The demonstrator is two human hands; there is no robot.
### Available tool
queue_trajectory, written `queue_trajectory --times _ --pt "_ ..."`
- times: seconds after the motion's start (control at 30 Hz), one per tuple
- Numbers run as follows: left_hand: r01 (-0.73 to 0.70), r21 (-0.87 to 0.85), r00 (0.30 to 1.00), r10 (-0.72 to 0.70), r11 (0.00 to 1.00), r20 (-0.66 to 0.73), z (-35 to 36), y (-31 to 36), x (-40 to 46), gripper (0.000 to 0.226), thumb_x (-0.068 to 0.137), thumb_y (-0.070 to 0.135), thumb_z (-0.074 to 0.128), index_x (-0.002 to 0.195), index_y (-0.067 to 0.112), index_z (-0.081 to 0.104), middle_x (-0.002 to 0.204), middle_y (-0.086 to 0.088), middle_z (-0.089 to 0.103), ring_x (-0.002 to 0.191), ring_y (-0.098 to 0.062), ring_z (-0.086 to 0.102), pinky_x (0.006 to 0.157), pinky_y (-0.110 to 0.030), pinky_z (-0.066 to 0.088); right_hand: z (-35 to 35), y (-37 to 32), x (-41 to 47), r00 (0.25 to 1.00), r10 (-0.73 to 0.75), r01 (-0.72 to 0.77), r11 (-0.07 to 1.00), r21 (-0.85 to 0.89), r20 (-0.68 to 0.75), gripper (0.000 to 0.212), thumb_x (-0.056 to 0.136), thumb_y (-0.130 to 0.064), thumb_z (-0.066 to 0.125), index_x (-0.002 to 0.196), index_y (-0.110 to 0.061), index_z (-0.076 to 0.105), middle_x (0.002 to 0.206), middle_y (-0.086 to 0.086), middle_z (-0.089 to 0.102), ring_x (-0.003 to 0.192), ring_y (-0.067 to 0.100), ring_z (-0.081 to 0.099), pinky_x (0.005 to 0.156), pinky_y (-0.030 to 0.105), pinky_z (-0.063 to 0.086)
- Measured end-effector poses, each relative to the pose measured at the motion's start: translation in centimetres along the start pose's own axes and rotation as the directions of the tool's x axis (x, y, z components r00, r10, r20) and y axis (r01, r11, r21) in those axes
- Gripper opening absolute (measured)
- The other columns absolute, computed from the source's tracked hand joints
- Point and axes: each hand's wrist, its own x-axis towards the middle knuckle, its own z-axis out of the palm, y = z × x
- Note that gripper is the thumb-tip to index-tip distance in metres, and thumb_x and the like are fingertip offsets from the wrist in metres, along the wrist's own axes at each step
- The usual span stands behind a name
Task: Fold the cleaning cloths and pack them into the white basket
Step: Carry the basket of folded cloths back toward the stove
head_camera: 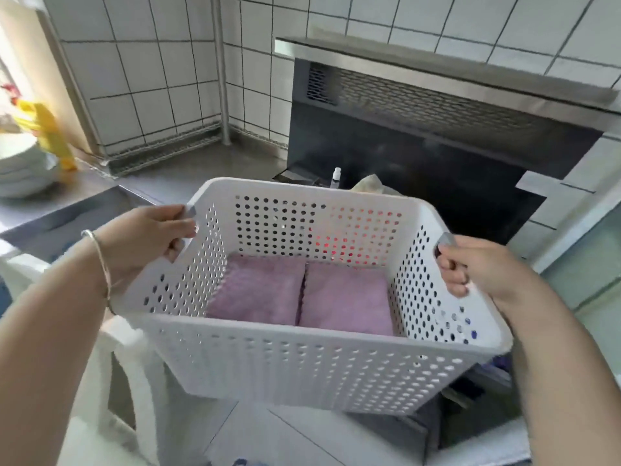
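The white perforated basket [285, 361] is held up in the air in front of me, tilted slightly. My left hand [148, 237] grips its left handle, fingers curled through the slot. My right hand [477, 267] grips the right handle the same way. Two folded purple cleaning cloths lie flat side by side on the basket's bottom, one on the left [258, 287] and one on the right [346, 301]. They touch along the middle.
A steel counter [201, 166] runs behind the basket below a tiled wall. A dark range hood [437, 122] hangs at the right. Stacked white bowls [23, 166] and a yellow object [50, 136] sit far left. A white plastic chair [127, 381] stands below.
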Motion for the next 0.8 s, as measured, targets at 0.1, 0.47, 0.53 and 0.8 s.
queue_trajectory --times 0.1,0.47,0.53,0.8 --pt "-0.014 -0.035 0.999 0.013 0.999 -0.030 -2.3 1.2 4.8 0.019 0.092 0.003 0.046 0.077 0.011 0.055 0.059 -0.002 0.040 0.043 -0.009 0.035 0.035 -0.010 0.033 2.3 -2.4 5.0 0.999 -0.041 0.041 0.999 -0.010 0.009 0.019 0.095 -0.009 0.045 0.076 -0.010 0.046 0.060 0.002 0.037 0.034 0.004 0.032 0.031 0.016 0.028" --pt "0.091 0.038 0.933 -0.072 0.995 -0.353 -12.9 -0.1 18.9 0.009 0.088 0.019 0.055 0.088 0.022 0.063 0.064 -0.004 0.052 0.056 -0.023 0.046 0.066 -0.030 0.042 16.5 -11.2 25.8 0.970 -0.161 0.183 0.977 -0.113 0.182 0.023 0.094 -0.018 0.047 0.071 -0.014 0.050 0.062 0.000 0.040 0.042 0.007 0.032 0.034 0.016 0.029" --pt "0.134 0.051 0.909 -0.102 0.990 -0.405 -14.6 -1.1 20.9 0.011 0.087 0.018 0.053 0.094 0.017 0.062 0.068 -0.007 0.052 0.057 -0.022 0.045 0.066 -0.031 0.040 19.6 -11.9 29.8 0.956 -0.169 0.200 0.974 -0.109 0.240 0.023 0.094 -0.017 0.047 0.071 -0.014 0.048 0.063 0.000 0.039 0.042 0.007 0.031 0.034 0.016 0.028" --pt "0.197 -0.042 0.768 -0.180 0.980 -0.615 -20.4 -6.7 31.5 0.019 0.088 0.014 0.046 0.097 0.016 0.063 0.060 -0.003 0.049 0.054 -0.020 0.042 0.067 -0.036 0.041 33.3 -14.6 46.3 0.903 -0.131 0.191 0.976 -0.109 0.408 0.020 0.097 -0.011 0.039 0.080 -0.013 0.050 0.062 -0.001 0.038 0.037 0.004 0.031 0.031 0.015 0.028"
